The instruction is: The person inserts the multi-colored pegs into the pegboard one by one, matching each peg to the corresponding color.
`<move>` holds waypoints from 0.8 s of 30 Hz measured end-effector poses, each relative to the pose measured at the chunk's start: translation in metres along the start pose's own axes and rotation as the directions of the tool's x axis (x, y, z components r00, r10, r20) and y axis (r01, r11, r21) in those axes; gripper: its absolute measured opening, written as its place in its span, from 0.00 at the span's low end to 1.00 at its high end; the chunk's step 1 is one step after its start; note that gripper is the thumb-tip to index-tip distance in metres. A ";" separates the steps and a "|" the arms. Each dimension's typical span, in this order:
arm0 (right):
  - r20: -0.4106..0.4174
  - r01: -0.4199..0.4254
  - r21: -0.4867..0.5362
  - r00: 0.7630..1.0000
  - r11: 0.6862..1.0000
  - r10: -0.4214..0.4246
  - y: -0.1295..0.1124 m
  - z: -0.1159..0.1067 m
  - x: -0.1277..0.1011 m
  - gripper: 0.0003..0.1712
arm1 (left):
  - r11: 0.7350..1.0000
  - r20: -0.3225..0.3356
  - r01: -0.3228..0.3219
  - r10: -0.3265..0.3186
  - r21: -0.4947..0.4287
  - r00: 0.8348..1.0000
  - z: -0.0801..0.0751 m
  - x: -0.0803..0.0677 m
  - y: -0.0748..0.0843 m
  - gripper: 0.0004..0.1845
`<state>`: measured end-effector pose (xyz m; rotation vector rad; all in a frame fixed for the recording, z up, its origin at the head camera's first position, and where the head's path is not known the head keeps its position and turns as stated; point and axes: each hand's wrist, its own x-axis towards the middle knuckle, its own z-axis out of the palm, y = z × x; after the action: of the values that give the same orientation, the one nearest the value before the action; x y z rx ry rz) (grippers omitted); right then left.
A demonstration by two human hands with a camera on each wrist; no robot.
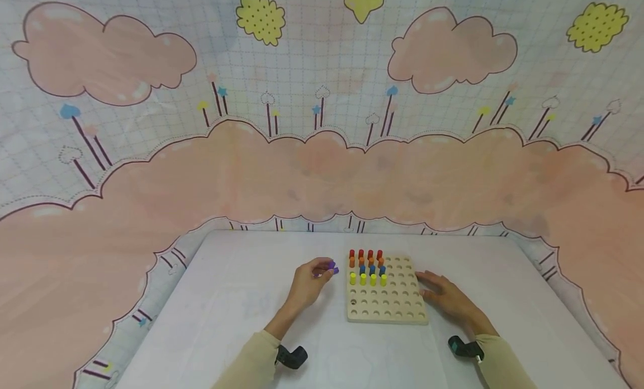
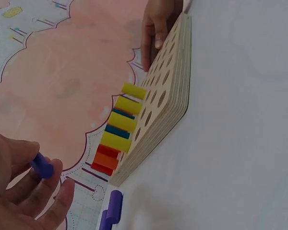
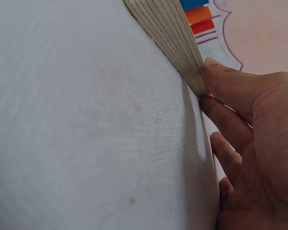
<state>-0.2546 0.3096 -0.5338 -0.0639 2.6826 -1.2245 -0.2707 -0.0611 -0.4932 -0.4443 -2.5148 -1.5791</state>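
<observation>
Resting flat on the white table (image 1: 226, 322), the right hand (image 1: 445, 299) lies with fingers spread, its fingertips (image 3: 216, 72) touching the right edge of the wooden pegboard (image 1: 389, 311). Left of the board, the left hand (image 1: 309, 283) pinches a purple peg (image 2: 42, 166) between thumb and curled fingers; more purple pegs (image 2: 111, 211) lie on the table just beside it. Farther back, yellow pegs (image 1: 368, 279), blue pegs (image 1: 372, 270), orange pegs (image 1: 366, 261) and red pegs (image 1: 365, 254) stand upright in four rows at the board's far left corner.

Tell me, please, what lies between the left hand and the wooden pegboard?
Only bare white table: in the head view, the left hand, pinching a purple peg, is apart from the wooden pegboard.
</observation>
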 end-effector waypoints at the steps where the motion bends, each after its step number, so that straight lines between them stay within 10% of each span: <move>1: 0.001 -0.009 0.015 1.000 1.000 0.008 0.000 0.000 0.000 0.34 | 1.000 0.011 -0.009 0.009 0.002 1.000 0.003 -0.001 0.001 0.14; 24: 0.004 -0.012 0.037 1.000 0.999 0.012 0.005 -0.001 -0.002 0.35 | 0.996 0.109 -0.005 0.015 -0.089 0.994 0.075 -0.011 0.017 0.12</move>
<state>-0.2530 0.3138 -0.5366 -0.0441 2.6519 -1.2690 -0.2517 0.0108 -0.5149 -0.5684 -2.5235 -1.7131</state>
